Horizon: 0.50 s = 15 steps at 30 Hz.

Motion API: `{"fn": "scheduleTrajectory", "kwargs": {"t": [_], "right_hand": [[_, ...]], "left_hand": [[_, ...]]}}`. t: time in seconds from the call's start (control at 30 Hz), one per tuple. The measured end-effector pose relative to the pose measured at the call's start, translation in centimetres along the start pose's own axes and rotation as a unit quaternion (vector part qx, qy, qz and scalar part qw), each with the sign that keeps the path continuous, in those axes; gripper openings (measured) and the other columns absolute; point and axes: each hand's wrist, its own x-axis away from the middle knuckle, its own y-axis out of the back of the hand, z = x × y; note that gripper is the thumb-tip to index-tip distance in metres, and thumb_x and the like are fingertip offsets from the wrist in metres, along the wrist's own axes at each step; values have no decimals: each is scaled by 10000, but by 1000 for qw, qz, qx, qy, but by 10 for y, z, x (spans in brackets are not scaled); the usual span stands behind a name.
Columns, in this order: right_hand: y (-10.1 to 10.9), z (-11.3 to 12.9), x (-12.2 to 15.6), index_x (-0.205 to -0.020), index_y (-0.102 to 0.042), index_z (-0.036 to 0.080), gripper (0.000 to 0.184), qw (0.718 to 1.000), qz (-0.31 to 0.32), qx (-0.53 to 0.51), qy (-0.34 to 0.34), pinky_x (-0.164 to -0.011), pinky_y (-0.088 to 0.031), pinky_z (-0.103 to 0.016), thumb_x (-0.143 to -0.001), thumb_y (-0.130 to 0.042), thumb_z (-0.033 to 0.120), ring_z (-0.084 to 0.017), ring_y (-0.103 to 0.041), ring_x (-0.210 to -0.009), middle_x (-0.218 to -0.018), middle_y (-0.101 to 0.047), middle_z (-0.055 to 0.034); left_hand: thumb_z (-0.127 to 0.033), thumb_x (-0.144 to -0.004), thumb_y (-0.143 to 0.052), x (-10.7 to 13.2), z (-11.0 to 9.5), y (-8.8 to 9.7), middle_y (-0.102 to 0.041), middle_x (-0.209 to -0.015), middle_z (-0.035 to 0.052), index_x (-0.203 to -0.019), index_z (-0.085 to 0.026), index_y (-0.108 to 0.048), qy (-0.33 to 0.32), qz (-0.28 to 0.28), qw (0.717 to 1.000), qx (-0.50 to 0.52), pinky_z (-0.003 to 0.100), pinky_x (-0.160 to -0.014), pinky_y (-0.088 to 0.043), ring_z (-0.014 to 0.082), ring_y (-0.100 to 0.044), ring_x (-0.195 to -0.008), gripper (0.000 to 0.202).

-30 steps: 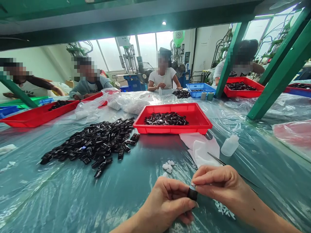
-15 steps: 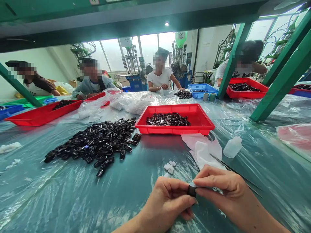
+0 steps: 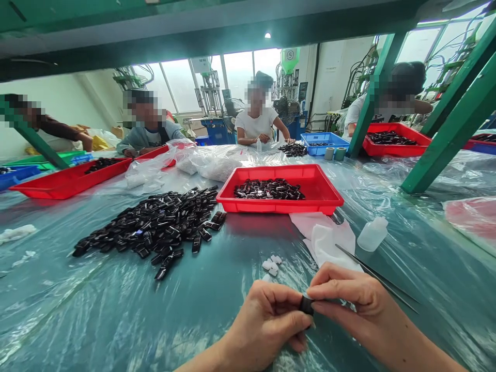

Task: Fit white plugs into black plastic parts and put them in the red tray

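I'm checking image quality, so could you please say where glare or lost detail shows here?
In the head view, the windows are washed nearly white, bright streaks of glare cross the plastic sheet, and the dark piece in the left hand shows little detail.

This was a factory workshop, laid out for handwork. Four people (image 3: 256, 125) sat around one broad table (image 3: 186, 315) spread with clear plastic. Black parts (image 3: 155, 222) lay heaped on it by the hundred, and more filled red trays (image 3: 279, 207) and a blue bin (image 3: 323, 150). Behind stood tall machines (image 3: 209, 93), one with a green hopper (image 3: 290, 62) numbered 5, and fans (image 3: 233, 109). Green posts (image 3: 451, 129) framed the bench.
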Motion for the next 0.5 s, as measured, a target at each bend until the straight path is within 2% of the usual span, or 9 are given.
{"fn": "scheduleTrajectory", "kwargs": {"t": [0.13, 0.23, 0.33, 0.5], "right_hand": [[-2, -1, 1, -911, -687, 229, 220, 1000, 9, 4, 1, -664, -452, -225, -825, -520, 115, -118, -575, -746, -823, -608, -17], [-3, -3, 1, -964, -650, 217, 250, 999, 2, -28, -35, -720, -461, -253, -782, -538, 87, -135, -572, -806, -890, -603, -23], [-4, -5, 1, -964, -643, 217, 257, 994, -9, -78, -75, -731, -465, -275, -757, -550, 97, -149, -571, -820, -915, -603, -26], [-4, -6, 0, -956, -650, 215, 236, 986, -14, -134, -95, -719, -467, -294, -767, -531, 139, -168, -579, -837, -928, -591, -42]], "left_hand": [[-235, -647, -668, -1, -2, 0, -564, -504, -2, -647, -91, -661, 21, -12, 1000, 14, 174, -443, -448, 83, -541, -426, 144], [-260, -637, -698, -1, -3, 2, -637, -604, 35, -697, -87, -679, 34, -7, 998, 54, 169, -450, -471, 97, -590, -456, 184], [-324, -696, -675, -1, -3, 5, -656, -638, 61, -689, -76, -682, 33, 12, 996, 81, 145, -460, -472, 120, -640, -516, 248], [-377, -763, -614, -2, -3, 7, -671, -684, 102, -725, -55, -694, 27, 27, 992, 116, 128, -457, -470, 142, -669, -565, 334]]}}
